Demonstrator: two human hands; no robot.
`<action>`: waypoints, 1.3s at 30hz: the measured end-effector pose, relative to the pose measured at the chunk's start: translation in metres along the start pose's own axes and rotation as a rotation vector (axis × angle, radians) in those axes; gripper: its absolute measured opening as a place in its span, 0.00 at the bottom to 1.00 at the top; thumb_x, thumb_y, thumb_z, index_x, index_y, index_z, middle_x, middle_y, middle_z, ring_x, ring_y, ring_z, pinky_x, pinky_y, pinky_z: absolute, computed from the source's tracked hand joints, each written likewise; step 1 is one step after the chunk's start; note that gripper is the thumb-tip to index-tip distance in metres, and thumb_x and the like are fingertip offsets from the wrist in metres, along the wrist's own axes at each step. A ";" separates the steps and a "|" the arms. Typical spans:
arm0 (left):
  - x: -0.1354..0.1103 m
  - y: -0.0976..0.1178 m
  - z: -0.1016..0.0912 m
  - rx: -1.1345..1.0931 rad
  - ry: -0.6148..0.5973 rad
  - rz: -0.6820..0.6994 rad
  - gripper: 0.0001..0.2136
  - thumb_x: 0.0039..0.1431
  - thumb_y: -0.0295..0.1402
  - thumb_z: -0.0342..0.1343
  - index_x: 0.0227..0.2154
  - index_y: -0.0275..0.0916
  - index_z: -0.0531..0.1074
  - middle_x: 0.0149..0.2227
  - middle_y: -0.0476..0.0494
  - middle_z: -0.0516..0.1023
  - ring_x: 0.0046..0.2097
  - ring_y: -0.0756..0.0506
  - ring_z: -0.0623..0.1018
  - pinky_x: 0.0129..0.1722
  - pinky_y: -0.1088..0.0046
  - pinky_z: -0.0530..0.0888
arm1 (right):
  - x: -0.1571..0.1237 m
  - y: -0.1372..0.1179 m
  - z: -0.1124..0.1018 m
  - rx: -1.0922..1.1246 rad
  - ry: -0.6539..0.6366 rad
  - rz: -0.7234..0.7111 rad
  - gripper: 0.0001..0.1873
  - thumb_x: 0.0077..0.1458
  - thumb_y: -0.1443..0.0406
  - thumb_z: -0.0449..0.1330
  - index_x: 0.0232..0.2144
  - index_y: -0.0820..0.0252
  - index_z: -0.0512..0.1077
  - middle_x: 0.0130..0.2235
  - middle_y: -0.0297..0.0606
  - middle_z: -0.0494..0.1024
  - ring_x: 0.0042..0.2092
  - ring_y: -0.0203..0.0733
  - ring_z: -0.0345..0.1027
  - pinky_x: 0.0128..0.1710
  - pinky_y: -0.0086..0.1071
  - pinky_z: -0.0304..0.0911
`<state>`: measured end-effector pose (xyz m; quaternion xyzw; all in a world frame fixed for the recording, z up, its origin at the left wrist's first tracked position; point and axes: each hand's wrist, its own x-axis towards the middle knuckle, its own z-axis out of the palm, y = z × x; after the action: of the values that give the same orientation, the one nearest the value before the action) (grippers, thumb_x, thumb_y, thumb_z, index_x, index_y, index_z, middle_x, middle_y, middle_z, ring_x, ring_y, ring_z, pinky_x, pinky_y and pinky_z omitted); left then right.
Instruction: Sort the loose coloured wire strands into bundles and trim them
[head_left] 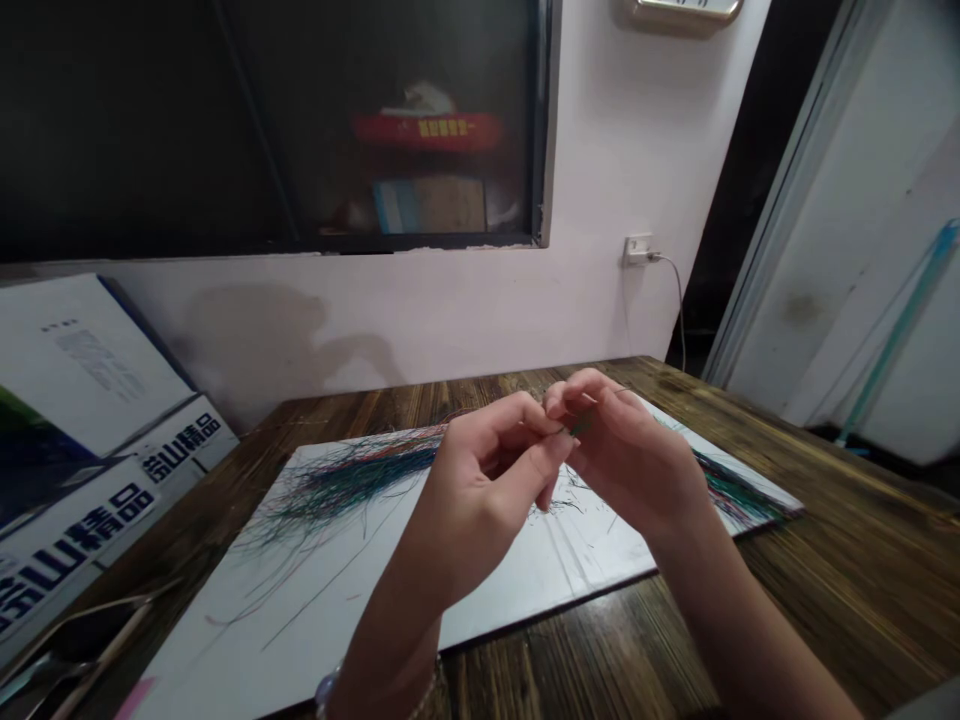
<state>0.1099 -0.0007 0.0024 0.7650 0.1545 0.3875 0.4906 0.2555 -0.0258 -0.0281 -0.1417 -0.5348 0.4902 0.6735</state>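
A tiny, thin green strand (pixel 579 428), blurred at its ends, sat between the pinched thumb and forefinger of the left hand (pixel 484 490). The right hand (pixel 637 460) curled close beside it; whether its fingers gripped too, I could not tell. Below the grip lay a smooth, glossy white board (pixel 517 600) with short dark bits (pixel 555 508). Left of the grip fanned a wispy, multicoloured bundle (pixel 360 480); to the right, a denser bunch (pixel 742 490). Underneath was a brown wood-grained table (pixel 622 650).
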 end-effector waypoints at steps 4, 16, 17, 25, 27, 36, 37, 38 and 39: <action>0.000 -0.001 0.002 0.014 0.023 0.011 0.10 0.57 0.29 0.52 0.21 0.37 0.63 0.17 0.55 0.61 0.21 0.55 0.61 0.20 0.79 0.59 | 0.000 0.005 0.001 0.036 0.001 0.029 0.07 0.56 0.62 0.56 0.37 0.50 0.73 0.33 0.35 0.70 0.36 0.40 0.66 0.29 0.32 0.68; -0.001 0.001 0.002 0.067 0.018 0.052 0.08 0.56 0.26 0.52 0.22 0.37 0.65 0.18 0.55 0.62 0.21 0.55 0.62 0.19 0.79 0.59 | 0.001 0.005 0.002 0.178 -0.061 0.134 0.05 0.52 0.65 0.57 0.33 0.52 0.71 0.33 0.33 0.66 0.33 0.39 0.64 0.31 0.35 0.70; -0.001 0.002 0.003 0.080 0.018 0.056 0.09 0.57 0.26 0.52 0.21 0.37 0.65 0.18 0.55 0.62 0.21 0.55 0.62 0.20 0.79 0.59 | 0.001 0.004 0.002 0.192 -0.059 0.137 0.06 0.51 0.66 0.58 0.33 0.52 0.71 0.33 0.33 0.65 0.33 0.39 0.64 0.30 0.34 0.70; -0.001 0.000 0.003 0.097 0.010 0.051 0.08 0.58 0.26 0.52 0.23 0.37 0.66 0.18 0.55 0.62 0.21 0.55 0.61 0.20 0.79 0.58 | 0.001 0.005 0.003 0.251 -0.039 0.144 0.07 0.49 0.68 0.58 0.33 0.53 0.72 0.33 0.33 0.64 0.32 0.37 0.63 0.25 0.30 0.70; 0.000 -0.001 0.004 0.069 0.012 0.037 0.09 0.58 0.27 0.52 0.22 0.37 0.65 0.17 0.55 0.62 0.21 0.55 0.61 0.20 0.79 0.58 | 0.001 0.006 0.003 0.244 -0.035 0.141 0.05 0.50 0.66 0.58 0.33 0.53 0.72 0.33 0.33 0.65 0.31 0.37 0.64 0.24 0.30 0.70; 0.002 -0.001 0.003 0.055 0.019 0.021 0.09 0.56 0.29 0.53 0.21 0.37 0.66 0.17 0.55 0.61 0.20 0.55 0.60 0.20 0.77 0.58 | 0.002 0.007 0.003 0.184 -0.067 0.096 0.04 0.53 0.66 0.58 0.33 0.52 0.72 0.33 0.32 0.66 0.33 0.36 0.64 0.26 0.27 0.69; 0.001 -0.001 0.003 0.052 0.022 0.016 0.09 0.56 0.29 0.53 0.21 0.37 0.66 0.17 0.55 0.61 0.21 0.55 0.60 0.20 0.77 0.58 | 0.002 0.006 0.003 0.169 -0.070 0.090 0.04 0.54 0.65 0.58 0.33 0.52 0.72 0.33 0.32 0.67 0.33 0.36 0.65 0.26 0.27 0.69; 0.001 -0.001 0.002 0.043 0.027 0.011 0.09 0.57 0.30 0.53 0.21 0.37 0.66 0.17 0.55 0.61 0.21 0.55 0.60 0.21 0.77 0.58 | 0.002 0.006 0.003 0.157 -0.071 0.078 0.03 0.55 0.64 0.58 0.33 0.53 0.72 0.33 0.32 0.67 0.34 0.36 0.65 0.26 0.28 0.69; 0.001 -0.001 0.002 0.028 0.032 0.006 0.09 0.57 0.30 0.53 0.22 0.37 0.66 0.17 0.55 0.61 0.21 0.55 0.60 0.21 0.77 0.58 | 0.003 0.005 0.002 0.143 -0.068 0.058 0.04 0.55 0.63 0.58 0.33 0.53 0.72 0.33 0.33 0.68 0.35 0.36 0.66 0.27 0.28 0.69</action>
<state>0.1116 -0.0011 0.0016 0.7660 0.1657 0.3991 0.4760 0.2513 -0.0221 -0.0292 -0.0920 -0.5168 0.5509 0.6488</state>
